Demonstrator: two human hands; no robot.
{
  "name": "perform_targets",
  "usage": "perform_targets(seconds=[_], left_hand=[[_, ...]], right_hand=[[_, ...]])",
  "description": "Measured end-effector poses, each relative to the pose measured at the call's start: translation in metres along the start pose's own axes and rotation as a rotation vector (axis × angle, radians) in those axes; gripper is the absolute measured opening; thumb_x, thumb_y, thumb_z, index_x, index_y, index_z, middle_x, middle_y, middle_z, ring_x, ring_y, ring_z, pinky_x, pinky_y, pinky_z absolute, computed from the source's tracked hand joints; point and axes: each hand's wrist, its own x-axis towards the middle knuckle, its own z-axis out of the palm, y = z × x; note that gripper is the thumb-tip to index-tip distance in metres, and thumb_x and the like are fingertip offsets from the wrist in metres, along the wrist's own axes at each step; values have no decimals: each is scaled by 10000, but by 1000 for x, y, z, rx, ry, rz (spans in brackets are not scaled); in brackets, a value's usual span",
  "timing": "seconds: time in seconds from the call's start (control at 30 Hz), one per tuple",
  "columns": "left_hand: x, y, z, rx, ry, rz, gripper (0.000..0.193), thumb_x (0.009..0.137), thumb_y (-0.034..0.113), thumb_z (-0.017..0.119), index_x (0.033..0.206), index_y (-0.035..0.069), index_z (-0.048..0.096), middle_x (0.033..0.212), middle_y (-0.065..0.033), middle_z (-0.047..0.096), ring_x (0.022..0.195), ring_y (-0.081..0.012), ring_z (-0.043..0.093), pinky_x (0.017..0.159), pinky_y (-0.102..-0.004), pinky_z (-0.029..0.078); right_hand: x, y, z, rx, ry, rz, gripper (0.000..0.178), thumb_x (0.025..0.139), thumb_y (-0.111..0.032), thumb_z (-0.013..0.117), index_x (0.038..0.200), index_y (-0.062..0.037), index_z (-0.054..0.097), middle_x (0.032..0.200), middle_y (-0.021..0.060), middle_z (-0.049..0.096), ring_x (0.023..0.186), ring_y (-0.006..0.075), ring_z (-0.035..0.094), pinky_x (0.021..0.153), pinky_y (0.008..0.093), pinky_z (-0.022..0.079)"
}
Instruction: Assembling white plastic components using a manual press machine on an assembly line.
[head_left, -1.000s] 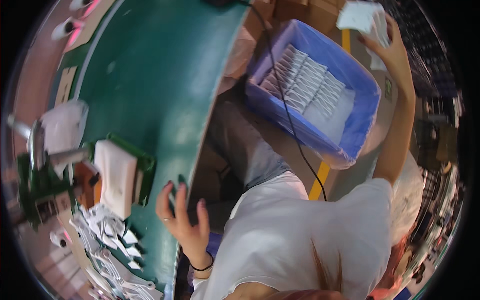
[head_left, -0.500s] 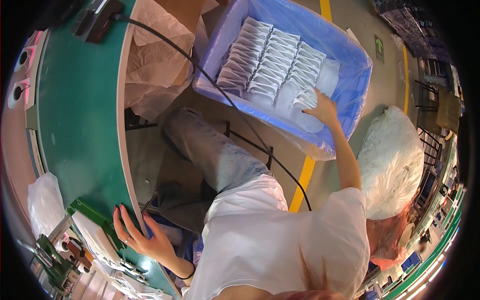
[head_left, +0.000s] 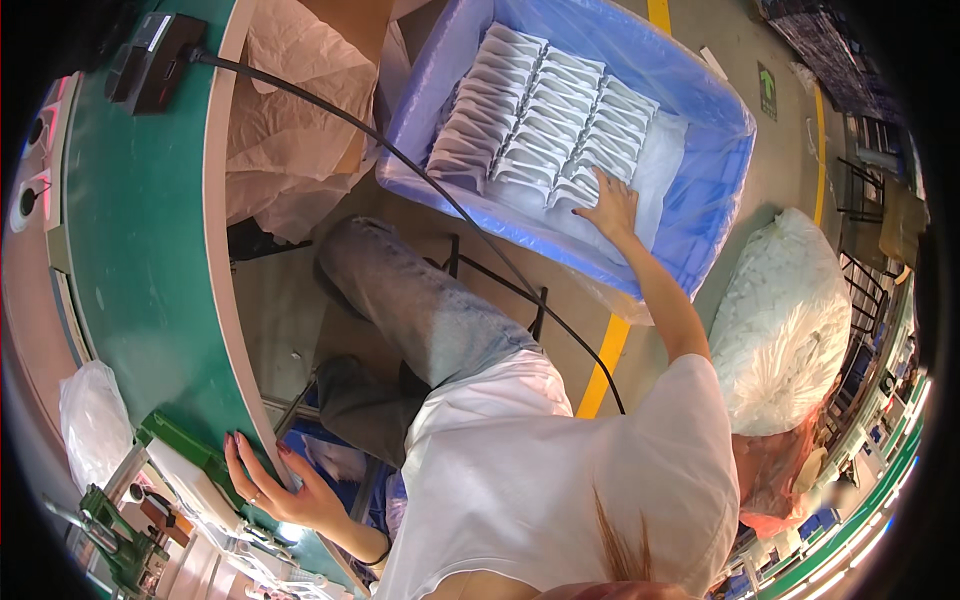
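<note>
My right hand (head_left: pixel 612 207) reaches into a blue plastic bin (head_left: pixel 735 165) lined with clear film. Its fingers are spread against the near end of the right-hand row of white curved plastic parts (head_left: pixel 615 120). The thumb lies by the near edge of the end part, and the palm side is hidden. Two more rows of the same white parts (head_left: pixel 545 115) stand packed to the left, on a thin white sheet (head_left: pixel 668 150). My left hand (head_left: pixel 285 490) rests at the edge of the green worktable (head_left: pixel 150 290), fingers apart, holding nothing, beside a green and white fixture (head_left: pixel 190 455).
A black cable (head_left: pixel 330 100) runs from a black device (head_left: pixel 155 62) across the bin's near left side. Crumpled wrapping (head_left: pixel 290 110) in a carton stands between table and bin. A large white plastic bag (head_left: pixel 785 320) sits on the right. A clear bag (head_left: pixel 92 420) lies on the table.
My right hand has moved left with a white part, which now stands at the near end of the right-hand row. My left hand stays at the table edge. The view has shifted slightly.
</note>
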Motion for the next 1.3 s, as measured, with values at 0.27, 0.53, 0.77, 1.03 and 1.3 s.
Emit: perform_targets(seconds=[0.27, 0.53, 0.77, 1.03, 1.3], left_hand=[[-1, -2, 1, 40, -3, 29, 358, 968, 96, 589, 1314, 4, 598, 1346, -154, 576, 1200, -317, 581, 981, -422, 465], [1, 0, 0, 73, -5, 13, 361, 968, 103, 591, 1319, 19, 601, 1342, -149, 579, 1187, -309, 588, 969, -424, 470], [1, -1, -1, 80, 4, -1, 368, 935, 86, 603, 1294, 6, 620, 1323, -158, 585, 1176, -327, 592, 951, -445, 487], [-1, -4, 2, 75, -4, -5, 362, 938, 74, 599, 1294, 4, 617, 1320, -160, 585, 1171, -330, 597, 951, -444, 500], [-1, -3, 2, 77, -2, -9, 359, 930, 65, 601, 1283, 1, 621, 1309, -169, 590, 1166, -343, 600, 954, -454, 507]], right_hand=[[-1, 10, 25, 24, 39, -7, 989, 645, -434, 874, 1479, -180, 408, 1314, 93, 552, 1260, 265, 461, 1001, 455, 328], [-2, 3, 7, -43, 119, -191, 992, 640, -435, 878, 1468, -121, 432, 1387, 109, 469, 1277, 292, 435, 1046, 489, 329], [-13, 51, 19, 1205, 12, 850, 872, 901, -591, 625, 1555, -156, 246, 1570, 118, 300, 1399, 339, 347, 1095, 552, 335], [-1, 32, 7, 1676, -276, 763, 924, 911, -729, 474, 1597, -245, 89, 1667, 56, 77, 1509, 362, 123, 1129, 677, 180], [0, 41, 18, 1520, -312, 752, 985, 884, -812, 383, 1602, -230, 42, 1673, 66, 43, 1516, 392, 39, 1114, 687, 196]])
